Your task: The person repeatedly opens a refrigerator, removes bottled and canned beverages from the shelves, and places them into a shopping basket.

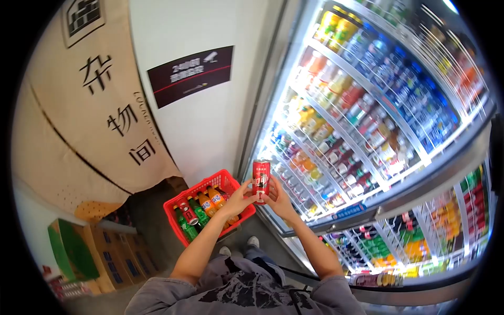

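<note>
Upright between both my hands is a red soda can (pixel 261 176) with white lettering. My left hand (pixel 240 200) wraps its left side, fingers closed against the can. On the other side my right hand (pixel 277 200) grips it low, the thumb across the front. Just below and left of my hands stands a red plastic basket (pixel 176 223). Inside it lie green bottles (pixel 185 224), orange soda bottles (pixel 206 205) and another red can (pixel 188 213). My left forearm hides part of the basket's contents.
A lit drinks fridge (pixel 336 218) with shelves of bottles fills the right side. Cardboard boxes (pixel 113 257) stand at lower left, below a beige curtain (pixel 84 131). A dark sign (pixel 190 76) is on the white wall. My shoes (pixel 253 241) show on the floor.
</note>
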Motion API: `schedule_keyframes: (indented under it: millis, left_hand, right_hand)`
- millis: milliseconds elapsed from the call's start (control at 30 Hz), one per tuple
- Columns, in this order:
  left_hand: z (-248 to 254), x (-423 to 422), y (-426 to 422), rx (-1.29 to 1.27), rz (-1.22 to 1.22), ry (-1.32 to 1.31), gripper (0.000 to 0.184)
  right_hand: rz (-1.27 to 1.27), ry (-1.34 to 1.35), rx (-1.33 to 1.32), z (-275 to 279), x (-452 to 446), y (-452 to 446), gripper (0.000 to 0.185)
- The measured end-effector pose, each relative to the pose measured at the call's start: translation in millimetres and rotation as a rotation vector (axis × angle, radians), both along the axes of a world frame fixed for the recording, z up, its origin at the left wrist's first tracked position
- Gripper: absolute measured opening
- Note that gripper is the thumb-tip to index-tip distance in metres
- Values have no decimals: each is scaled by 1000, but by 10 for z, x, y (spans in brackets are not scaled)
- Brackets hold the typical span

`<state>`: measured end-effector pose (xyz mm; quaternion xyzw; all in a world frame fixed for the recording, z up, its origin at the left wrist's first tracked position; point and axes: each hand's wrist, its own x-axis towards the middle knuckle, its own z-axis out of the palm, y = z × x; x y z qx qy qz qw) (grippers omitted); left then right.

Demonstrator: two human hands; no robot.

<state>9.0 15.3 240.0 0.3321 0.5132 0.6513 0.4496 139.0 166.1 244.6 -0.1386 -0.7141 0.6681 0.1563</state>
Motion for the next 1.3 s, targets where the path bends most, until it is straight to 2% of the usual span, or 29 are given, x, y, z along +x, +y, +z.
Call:
schedule_keyframes:
  millis: [67,100,233,333,400,467,533,600,633,667,733,767,1000,1133,1200,1300]
  left_hand:
    - [-80,-85,-109,-45,99,13,69]
    - [-92,-104,-184,-47,130,-14,66]
    - [-353,-220,-438,-111,284,-113,61]
    - [-487,-242,-661,-155,400,-150,59]
    - [-746,-244,-837,-199,516,-134,59]
    - [-949,-218,-1029,-227,600,-127,64]
    - [-1080,-155,-1220,-337,683,-117,66]
    - [-1201,-87,-1375,-309,720,-177,64]
    - [-1263,-51,-1443,-341,757,-196,65]
    - [-1329,-14,-1508,-373,791,-215,65]
    - [-1533,64,-1659,-370,815,-237,65]
    - [-1566,103,-1718,-381,828,-242,65]
    - [-1985,389,-1978,-478,885,-362,63]
    - [-2169,518,-2017,-495,895,-373,62]
    - [-2244,545,-2018,-493,901,-420,62]
    - [-2306,518,-2030,-497,917,-329,61]
  right_hand:
    - [80,94,102,-110,-215,-27,79]
    - [108,47,165,-97,-304,-52,77]
    - [261,11,13,-334,-688,-187,77]
    - [343,-124,-8,-574,-899,-324,78]
    - [401,-111,-18,-774,-1038,-432,79]
    - [466,-243,127,-895,-1139,-575,80]
    - [499,-212,51,-954,-1191,-766,81]
    - [596,-285,14,-1075,-1260,-907,81]
    - [610,-198,159,-1052,-1264,-987,80]
    - [635,-204,154,-1204,-1298,-1052,80]
    - [662,-206,193,-1719,-1313,-1148,80]
    - [677,-232,87,-1784,-1293,-1213,82]
    - [764,-397,236,-1951,-1172,-1525,82]
    - [789,-421,212,-2135,-1096,-1601,82]
    - [782,-381,312,-2182,-1070,-1638,81]
    - [750,-400,260,-2221,-1056,-1702,79]
